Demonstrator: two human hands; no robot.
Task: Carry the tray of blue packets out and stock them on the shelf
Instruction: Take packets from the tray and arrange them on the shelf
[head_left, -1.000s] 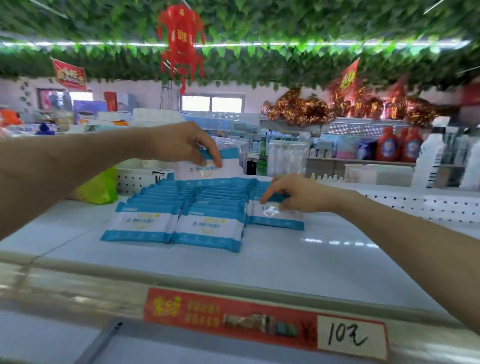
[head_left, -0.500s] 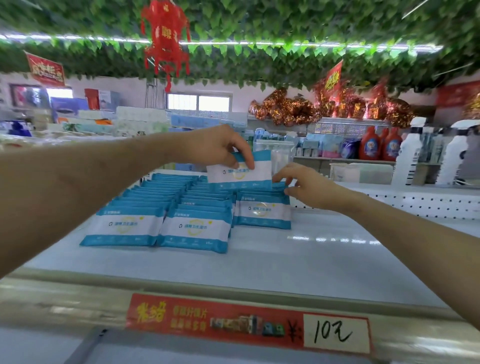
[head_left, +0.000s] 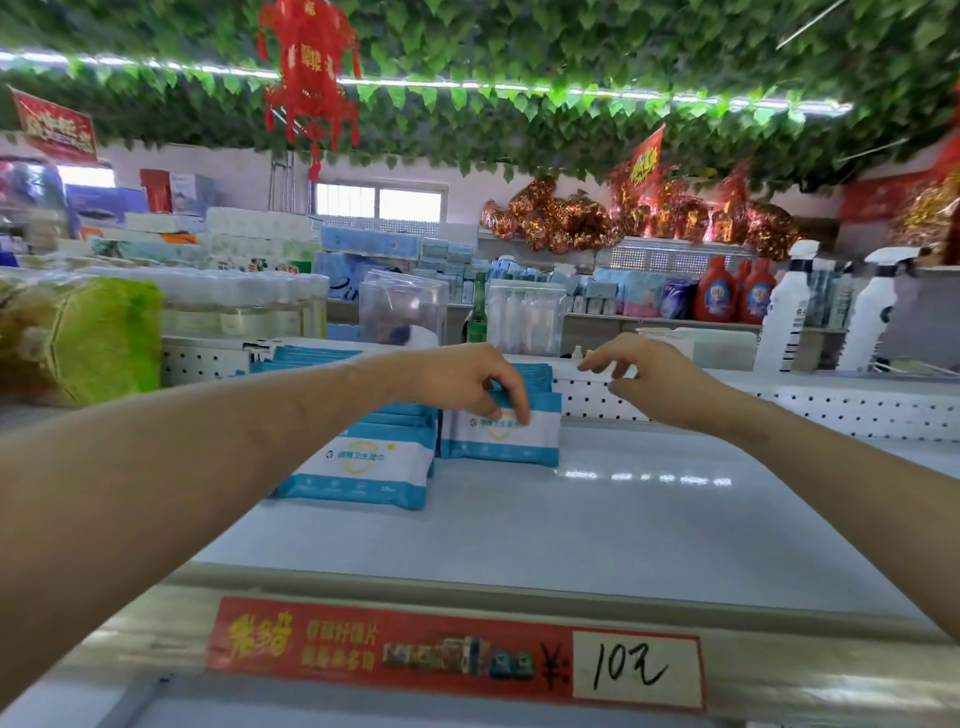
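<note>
Blue-and-white packets stand in rows on the pale shelf (head_left: 597, 525). My left hand (head_left: 467, 382) reaches over the right-hand row and pinches the top edge of its front packet (head_left: 501, 439), thumb and fingers curled on it. The middle row's front packet (head_left: 358, 467) leans beside it, and my left forearm hides the rows further left. My right hand (head_left: 649, 382) hovers just right of the packets, above the shelf, with fingers loosely spread and nothing in them. No tray is in view.
A white perforated back rail (head_left: 779, 410) closes off the shelf behind the packets. White spray bottles (head_left: 784, 312) stand at the back right, clear containers (head_left: 524, 314) behind the packets, a green bag (head_left: 104, 338) at the left. A red price strip (head_left: 457, 654) runs along the front edge.
My left hand brought the raised packet down onto the front of the right-hand row. My right hand let go of its corner and drew away to the right.
</note>
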